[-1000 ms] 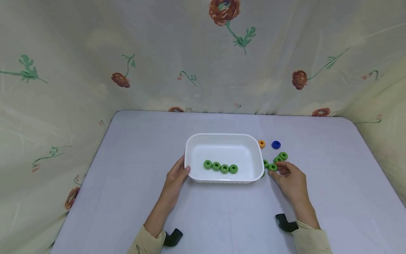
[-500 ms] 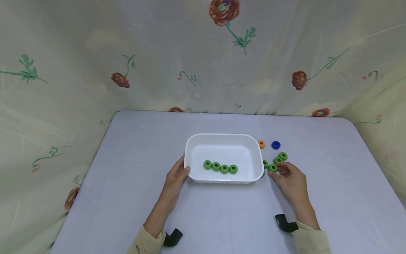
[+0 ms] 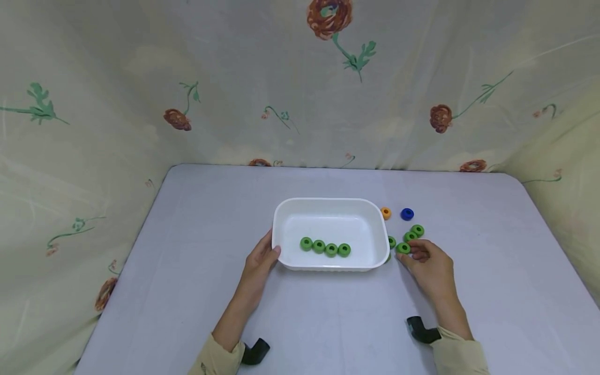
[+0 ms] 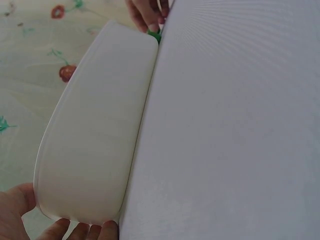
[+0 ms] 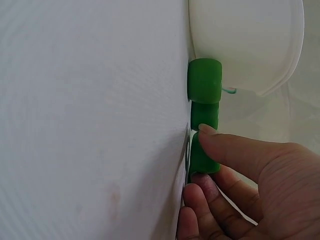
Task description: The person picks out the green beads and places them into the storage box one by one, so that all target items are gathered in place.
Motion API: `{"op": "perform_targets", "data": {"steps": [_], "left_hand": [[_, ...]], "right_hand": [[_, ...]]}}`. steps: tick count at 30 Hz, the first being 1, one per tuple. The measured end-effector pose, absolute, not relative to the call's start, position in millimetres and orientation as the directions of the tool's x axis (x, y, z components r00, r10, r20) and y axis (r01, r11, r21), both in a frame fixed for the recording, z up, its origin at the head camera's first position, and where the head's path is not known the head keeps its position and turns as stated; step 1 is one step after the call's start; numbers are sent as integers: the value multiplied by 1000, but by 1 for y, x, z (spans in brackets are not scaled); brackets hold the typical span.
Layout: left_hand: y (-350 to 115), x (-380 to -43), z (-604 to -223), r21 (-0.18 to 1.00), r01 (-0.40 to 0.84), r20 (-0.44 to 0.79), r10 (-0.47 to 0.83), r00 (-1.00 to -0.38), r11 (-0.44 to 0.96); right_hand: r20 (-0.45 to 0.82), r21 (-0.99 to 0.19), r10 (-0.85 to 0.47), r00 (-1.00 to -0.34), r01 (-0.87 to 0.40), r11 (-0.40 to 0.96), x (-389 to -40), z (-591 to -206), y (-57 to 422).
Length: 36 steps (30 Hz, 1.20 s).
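Observation:
A white plastic tray (image 3: 335, 219) sits on the cloth-covered table with several green beads (image 3: 319, 250) in a row inside it. My left hand (image 3: 255, 265) grips its left end, thumb at the rim and fingers against the outer wall. Right of the tray, my right hand (image 3: 432, 268) pinches a green bead (image 5: 205, 156) between thumb and fingers, low at the table surface. More green beads (image 5: 205, 82) stand between that hand and the tray wall, one partly hidden by the tray. Two further green beads (image 3: 417, 230) lie just beyond my fingertips.
Behind the loose green ones lie a blue bead (image 3: 407, 214) and an orange bead (image 3: 386, 213), the latter close to the tray's right rim. A flowered curtain (image 3: 225, 78) hangs around the table's back and sides. Dark wrist-camera mounts (image 3: 255, 351) stick out at both sleeves.

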<state>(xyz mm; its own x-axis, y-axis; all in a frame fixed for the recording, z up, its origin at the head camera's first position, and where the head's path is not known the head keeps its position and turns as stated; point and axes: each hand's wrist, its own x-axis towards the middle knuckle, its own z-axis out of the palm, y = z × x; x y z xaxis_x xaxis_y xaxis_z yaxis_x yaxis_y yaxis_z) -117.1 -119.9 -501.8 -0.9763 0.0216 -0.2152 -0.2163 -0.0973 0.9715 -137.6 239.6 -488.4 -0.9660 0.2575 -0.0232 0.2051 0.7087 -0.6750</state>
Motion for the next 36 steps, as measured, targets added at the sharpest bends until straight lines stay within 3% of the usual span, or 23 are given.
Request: {"op": "perform_targets", "data": {"steps": [36], "left_hand": [[-121,-116,-501,971,-217,-215,29,-976,-102]], "right_hand": [[-75,-718,342,-937,289,634,-135,-484,241]]}}
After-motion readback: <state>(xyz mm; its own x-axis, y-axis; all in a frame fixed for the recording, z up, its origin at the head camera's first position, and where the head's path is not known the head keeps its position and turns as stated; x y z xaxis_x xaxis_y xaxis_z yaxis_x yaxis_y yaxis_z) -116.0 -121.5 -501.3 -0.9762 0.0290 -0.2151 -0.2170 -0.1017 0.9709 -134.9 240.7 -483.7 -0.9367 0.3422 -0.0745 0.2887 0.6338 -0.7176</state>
